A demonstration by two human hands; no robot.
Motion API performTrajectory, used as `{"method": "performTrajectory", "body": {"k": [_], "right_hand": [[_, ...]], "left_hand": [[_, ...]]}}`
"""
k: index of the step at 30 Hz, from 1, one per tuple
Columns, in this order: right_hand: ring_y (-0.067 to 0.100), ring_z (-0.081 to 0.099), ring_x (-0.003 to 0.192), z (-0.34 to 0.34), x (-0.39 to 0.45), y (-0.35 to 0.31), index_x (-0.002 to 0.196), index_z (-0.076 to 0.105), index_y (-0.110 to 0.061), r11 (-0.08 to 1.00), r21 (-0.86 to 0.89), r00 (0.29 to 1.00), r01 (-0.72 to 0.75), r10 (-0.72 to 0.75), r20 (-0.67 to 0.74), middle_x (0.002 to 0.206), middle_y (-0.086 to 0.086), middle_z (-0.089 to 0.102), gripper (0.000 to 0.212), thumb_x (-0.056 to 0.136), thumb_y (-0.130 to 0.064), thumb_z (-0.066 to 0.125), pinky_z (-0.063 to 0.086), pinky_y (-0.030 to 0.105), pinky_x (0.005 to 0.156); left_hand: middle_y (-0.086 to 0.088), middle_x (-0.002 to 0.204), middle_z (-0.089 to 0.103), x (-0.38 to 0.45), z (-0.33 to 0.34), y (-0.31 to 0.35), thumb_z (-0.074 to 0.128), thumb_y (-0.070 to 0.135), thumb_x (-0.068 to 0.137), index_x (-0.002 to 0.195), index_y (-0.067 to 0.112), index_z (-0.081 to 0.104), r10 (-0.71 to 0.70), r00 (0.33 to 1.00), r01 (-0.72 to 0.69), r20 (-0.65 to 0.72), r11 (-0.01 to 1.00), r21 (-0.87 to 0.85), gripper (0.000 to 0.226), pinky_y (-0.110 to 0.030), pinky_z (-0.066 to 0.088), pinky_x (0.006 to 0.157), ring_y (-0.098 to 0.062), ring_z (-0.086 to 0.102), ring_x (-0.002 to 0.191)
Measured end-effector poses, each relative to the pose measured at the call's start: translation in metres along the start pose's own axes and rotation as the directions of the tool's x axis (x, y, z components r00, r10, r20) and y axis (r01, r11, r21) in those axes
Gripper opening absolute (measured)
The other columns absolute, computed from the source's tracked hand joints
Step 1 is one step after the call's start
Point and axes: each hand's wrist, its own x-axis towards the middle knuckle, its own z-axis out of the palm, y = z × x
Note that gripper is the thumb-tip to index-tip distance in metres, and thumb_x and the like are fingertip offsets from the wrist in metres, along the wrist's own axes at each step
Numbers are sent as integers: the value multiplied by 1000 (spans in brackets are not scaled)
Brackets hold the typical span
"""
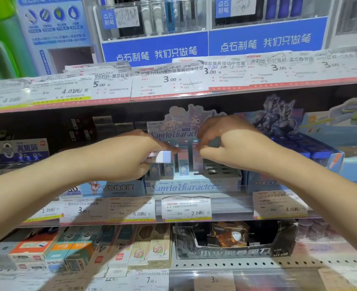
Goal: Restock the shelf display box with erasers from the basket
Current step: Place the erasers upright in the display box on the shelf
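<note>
The pale blue Sanrio Characters display box (194, 186) stands on the middle shelf, with a cartoon header card behind it. Several erasers (182, 164) stand upright in its left slots; the right slots show as dark gaps. My left hand (129, 158) grips a small bunch of erasers (161, 156), their white and lilac ends poking out toward the box. My right hand (221, 141) hovers over the box middle, thumb and fingers pinching a pink-wrapped eraser (196, 157) that stands in a slot. The basket is out of view.
A blue eraser box (311, 152) sits right of the display box and another eraser box (114, 187) to its left. Price tags (186, 208) line the shelf edge. The upper shelf overhangs close above. Pencil boxes (148, 248) and a black sharpener box (234, 242) fill the lower shelf.
</note>
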Motion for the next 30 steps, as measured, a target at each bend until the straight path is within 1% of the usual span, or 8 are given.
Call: {"method": "performTrajectory", "body": {"k": [3,5,9,12,14,20,26,30], "right_hand": [[30,62,92,-4,4,2,76,73,-15,999,35,998,-10,8,57,97,7,70,20,78,-27,57,51,40,84],[25,63,91,-4,4,2,83,72,-20,995,100,999,-27,29,-14,96,3,71,19,77,-26,55,51,36,84],[17,61,84,-10,-4,-9,99,67,-16,874,486,992,18,47,-121,89,2,67,23,78,-5,62,47,17,76],[17,62,85,-12,-7,-19,108,61,-17,772,629,996,92,-78,-50,99,4,65,36,76,-2,68,49,23,81],[8,62,82,-11,-6,-22,109,59,-19,742,660,992,119,-122,-41,100,-2,64,37,77,-4,69,51,23,82],[15,64,77,-4,-2,-25,95,64,-2,641,759,990,116,-138,-35,87,10,67,15,80,1,63,53,21,72],[2,59,64,-1,-3,-19,89,60,-8,559,827,990,57,-139,26,76,1,62,8,86,-2,56,47,12,61],[1,60,67,-5,-4,-13,92,61,-11,575,816,998,62,-50,-41,78,-2,63,12,87,-3,54,56,21,64]], "left_hand": [[0,118,66,-2,2,2,42,8,79,128,48,44,13,1000,-14,-20,999,-36,63,-42,53,85,-20,63,100],[-13,102,68,-4,5,3,42,13,79,114,30,56,15,992,-23,-122,997,-71,41,-46,53,80,-30,64,95],[-12,67,61,-5,5,15,49,21,85,91,1,63,-52,974,-23,-222,947,-321,25,-31,43,50,-22,48,53],[-3,45,48,-8,-1,25,58,9,88,87,-3,62,-165,986,100,-20,687,-720,13,-22,24,39,-13,33,37],[3,41,54,-10,-4,29,57,3,87,85,0,59,-90,987,158,130,512,-844,4,-24,18,45,-7,31,33],[-18,80,59,-12,-6,35,56,2,74,99,-6,57,77,948,298,310,139,-944,27,-17,34,36,-6,43,32],[-16,79,58,-13,-4,36,48,9,90,109,-18,52,-87,972,236,219,353,-906,33,-10,43,43,1,57,40],[-5,81,67,-14,-1,24,53,31,80,107,-4,62,-115,991,116,64,531,-839,45,-10,46,54,3,61,55]]}}
